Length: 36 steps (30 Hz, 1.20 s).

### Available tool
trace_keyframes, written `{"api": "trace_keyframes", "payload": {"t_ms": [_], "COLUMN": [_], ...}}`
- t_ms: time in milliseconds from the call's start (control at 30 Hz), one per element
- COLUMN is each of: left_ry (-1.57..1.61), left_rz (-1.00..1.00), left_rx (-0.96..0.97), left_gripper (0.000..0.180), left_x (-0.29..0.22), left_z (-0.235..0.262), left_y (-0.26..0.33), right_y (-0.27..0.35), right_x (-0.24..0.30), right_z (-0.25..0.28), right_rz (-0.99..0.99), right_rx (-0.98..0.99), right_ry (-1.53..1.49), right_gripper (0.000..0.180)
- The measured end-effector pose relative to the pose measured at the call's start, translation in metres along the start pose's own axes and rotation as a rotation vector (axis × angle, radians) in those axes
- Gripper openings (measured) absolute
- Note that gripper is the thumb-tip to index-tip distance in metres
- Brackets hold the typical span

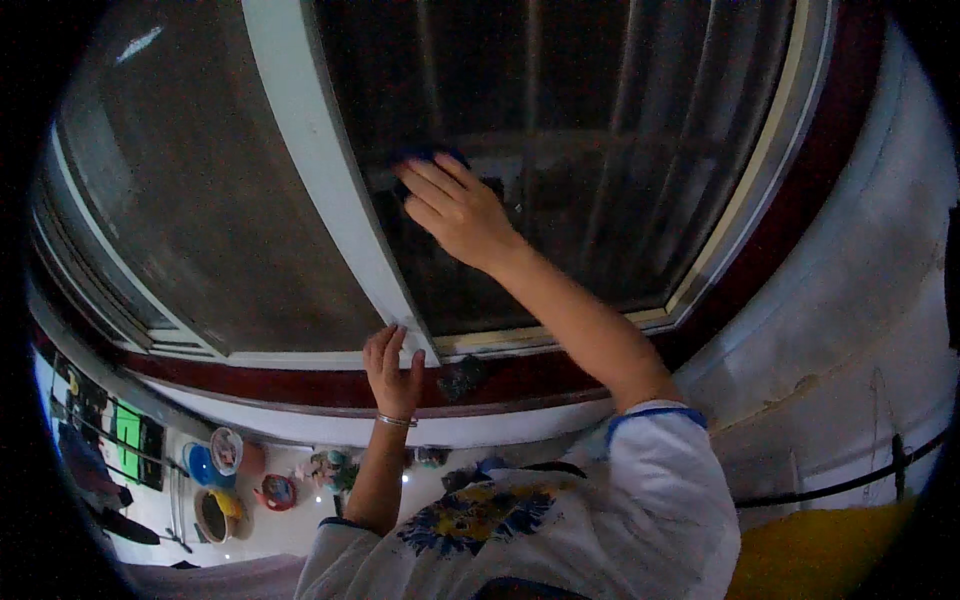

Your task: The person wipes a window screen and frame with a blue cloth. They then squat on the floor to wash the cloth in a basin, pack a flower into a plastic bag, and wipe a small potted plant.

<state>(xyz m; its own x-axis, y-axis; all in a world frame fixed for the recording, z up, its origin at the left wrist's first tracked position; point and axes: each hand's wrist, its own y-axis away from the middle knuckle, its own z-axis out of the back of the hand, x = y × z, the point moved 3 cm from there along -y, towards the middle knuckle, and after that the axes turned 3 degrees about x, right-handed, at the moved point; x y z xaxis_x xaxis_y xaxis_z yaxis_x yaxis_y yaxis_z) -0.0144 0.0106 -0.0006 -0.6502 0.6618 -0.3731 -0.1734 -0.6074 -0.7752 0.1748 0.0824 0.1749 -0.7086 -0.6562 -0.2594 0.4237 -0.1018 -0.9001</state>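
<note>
Wiping a window pane (pixel 560 150), head view only. Right hand (pixel 455 210) is pressed flat against the glass, fingers (pixel 432 180) stretched out and close together, with a dark blue cloth (pixel 425 157) trapped under them; only the cloth's top edge and a bit by the fingertips show, the rest is hidden by the hand. So not a closed grip, more a flat palm pinning the cloth to the pane. Cloth sits high on the right pane, just beside the white centre frame bar (pixel 330 170).

Left hand (pixel 393 365) rests on the lower end of that bar where it meets the sill, fingers loosely extended, holding nothing, looks like bracing. Thin bracelet (pixel 397 421) on that wrist.

Progress, judged: mid-wipe. Glass is dark with reflections and streaks, cannot tell cleaned from uncleaned areas. Cloth is on the upper left part of the right pane; lower and right portions of it and the whole left pane (pixel 190 200) look yet to be covered, but that is a guess.

Around: dark red sill band (pixel 300 385) below the frame, white wall (pixel 860 300) at right with a black cable (pixel 850 480), something yellow (pixel 820 550) at lower right. Lower left, a white tabletop (pixel 290 535) with small colourful bowls (pixel 225 450) and figurines (pixel 330 468), well below the hands. Nothing blocks the pane; only the centre bar limits the sweep leftward.
</note>
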Motion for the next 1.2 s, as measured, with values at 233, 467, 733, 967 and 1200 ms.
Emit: {"api": "trace_keyframes", "payload": {"t_ms": [233,467,733,967,1200], "left_ry": [-0.086,-0.015,-0.044,-0.094,0.061], "left_rz": [0.052,-0.005,0.032,0.096,0.021], "left_rx": [-0.019,-0.054,-0.052,-0.117,-0.109], "left_gripper": [0.044,0.045,0.043,0.042,0.042], "left_x": [0.027,0.010,0.015,0.023,-0.009], "left_z": [0.028,0.006,0.009,0.032,0.001], "left_y": [0.026,-0.010,0.004,0.013,-0.027], "right_y": [0.048,-0.123,-0.050,-0.166,-0.175], "right_x": [-0.158,-0.088,-0.089,-0.191,-0.036], "right_z": [0.211,0.121,0.136,0.251,0.044], "right_rz": [-0.852,-0.161,-0.147,-0.483,0.332], "right_rx": [-0.716,-0.426,-0.137,-0.610,-0.050], "right_ry": [0.392,0.254,0.289,0.444,0.255], "right_gripper": [0.044,0.034,0.027,0.049,0.017]}}
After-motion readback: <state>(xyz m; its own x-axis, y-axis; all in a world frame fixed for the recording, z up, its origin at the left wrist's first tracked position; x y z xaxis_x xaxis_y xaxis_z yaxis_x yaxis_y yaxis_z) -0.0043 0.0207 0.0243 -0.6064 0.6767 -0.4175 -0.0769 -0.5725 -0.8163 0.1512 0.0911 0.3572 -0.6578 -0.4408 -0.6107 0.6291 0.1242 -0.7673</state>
